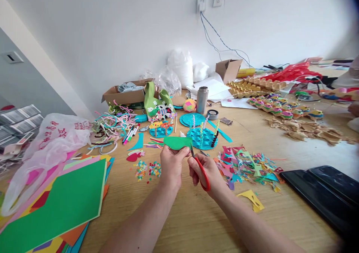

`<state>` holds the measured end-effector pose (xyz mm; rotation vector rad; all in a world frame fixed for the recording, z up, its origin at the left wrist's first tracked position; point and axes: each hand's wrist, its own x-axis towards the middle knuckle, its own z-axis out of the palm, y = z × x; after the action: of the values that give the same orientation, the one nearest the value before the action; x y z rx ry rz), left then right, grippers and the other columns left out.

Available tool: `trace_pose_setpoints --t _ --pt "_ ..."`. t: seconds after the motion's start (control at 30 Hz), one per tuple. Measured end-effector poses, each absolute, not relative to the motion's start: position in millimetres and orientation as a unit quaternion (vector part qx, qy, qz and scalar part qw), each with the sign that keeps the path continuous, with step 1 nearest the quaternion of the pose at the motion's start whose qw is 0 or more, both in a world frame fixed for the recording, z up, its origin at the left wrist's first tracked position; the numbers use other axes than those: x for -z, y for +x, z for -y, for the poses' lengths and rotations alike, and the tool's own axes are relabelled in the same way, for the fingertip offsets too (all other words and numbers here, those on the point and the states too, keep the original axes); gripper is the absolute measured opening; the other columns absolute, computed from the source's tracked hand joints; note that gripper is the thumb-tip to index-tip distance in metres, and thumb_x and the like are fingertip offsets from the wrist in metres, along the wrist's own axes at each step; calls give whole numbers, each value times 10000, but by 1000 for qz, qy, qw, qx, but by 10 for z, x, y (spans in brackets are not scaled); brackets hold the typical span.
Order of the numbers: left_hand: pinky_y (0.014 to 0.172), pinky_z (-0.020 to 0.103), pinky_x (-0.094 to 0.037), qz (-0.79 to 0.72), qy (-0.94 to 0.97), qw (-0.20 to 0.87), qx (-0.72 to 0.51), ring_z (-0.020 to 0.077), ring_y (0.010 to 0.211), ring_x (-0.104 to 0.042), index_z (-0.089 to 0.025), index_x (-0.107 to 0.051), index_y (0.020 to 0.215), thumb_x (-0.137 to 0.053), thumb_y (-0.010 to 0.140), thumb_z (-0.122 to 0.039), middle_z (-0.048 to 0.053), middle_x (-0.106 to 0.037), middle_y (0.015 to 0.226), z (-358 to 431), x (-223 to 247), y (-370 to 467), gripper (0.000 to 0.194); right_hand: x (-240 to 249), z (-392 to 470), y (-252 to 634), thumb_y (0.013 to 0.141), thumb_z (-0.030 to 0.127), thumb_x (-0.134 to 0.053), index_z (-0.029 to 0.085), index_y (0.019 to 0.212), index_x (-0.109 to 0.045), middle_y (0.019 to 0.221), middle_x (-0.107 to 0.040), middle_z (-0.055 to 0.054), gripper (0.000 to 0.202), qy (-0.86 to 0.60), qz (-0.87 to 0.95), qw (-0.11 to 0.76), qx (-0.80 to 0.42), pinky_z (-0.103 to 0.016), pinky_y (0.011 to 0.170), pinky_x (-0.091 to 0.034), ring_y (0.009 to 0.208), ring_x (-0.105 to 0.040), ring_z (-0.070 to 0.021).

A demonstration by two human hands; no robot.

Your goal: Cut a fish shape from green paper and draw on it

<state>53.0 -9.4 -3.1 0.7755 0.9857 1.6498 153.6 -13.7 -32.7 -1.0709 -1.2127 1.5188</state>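
Observation:
Between the fingers of my left hand (pixel 172 163) is a piece of green paper (pixel 176 142) with a curved edge, held up over the table. My right hand (pixel 204 170) grips red-handled scissors (pixel 204 174), and their dark blades touch the paper's right end. Just behind the paper sits a blue round base (pixel 202 138) with beaded or twisted stems standing on it. A smaller blue base (pixel 161 131) carries orange and yellow paper fish shapes. To the right lies a heap of colourful paper scraps (pixel 246 165).
Coloured paper sheets (pixel 67 197) and a plastic bag (pixel 56 133) lie left. Pipe cleaners (pixel 114 122), markers (pixel 130 133) and confetti (pixel 148 169) are nearer. A metal bottle (pixel 202 100) and tape roll (pixel 212 114) stand behind. Right are painted egg cartons (pixel 286 107) and a black device (pixel 316 193).

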Motion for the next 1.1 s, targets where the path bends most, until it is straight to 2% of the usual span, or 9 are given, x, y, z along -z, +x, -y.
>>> trace_pose_setpoints --t 0.17,0.47,1.1 --pt "637 268 -482 -406 315 515 -686 122 597 -593 -163 -580 812 -743 584 -163 -7 -650 689 95 31 534 280 311 140 1521 612 554 -736 207 598 -405 435 -544 49 480 -434 481 447 -617 -176 276 -302 272 -441 -73" --pt "655 277 -482 -412 318 516 -680 132 619 -604 -165 -560 808 -744 586 -162 -3 -653 695 78 40 533 288 382 125 1542 663 536 -723 194 626 -433 465 -551 51 450 -417 487 455 -618 -174 292 -333 294 -466 -73" --pt "644 262 -474 -425 326 520 -665 117 607 -591 -156 -537 836 -730 586 -161 -12 -640 689 79 15 509 315 337 129 1551 627 526 -749 190 612 -432 419 -545 62 462 -437 480 441 -619 -145 267 -323 269 -450 -59"
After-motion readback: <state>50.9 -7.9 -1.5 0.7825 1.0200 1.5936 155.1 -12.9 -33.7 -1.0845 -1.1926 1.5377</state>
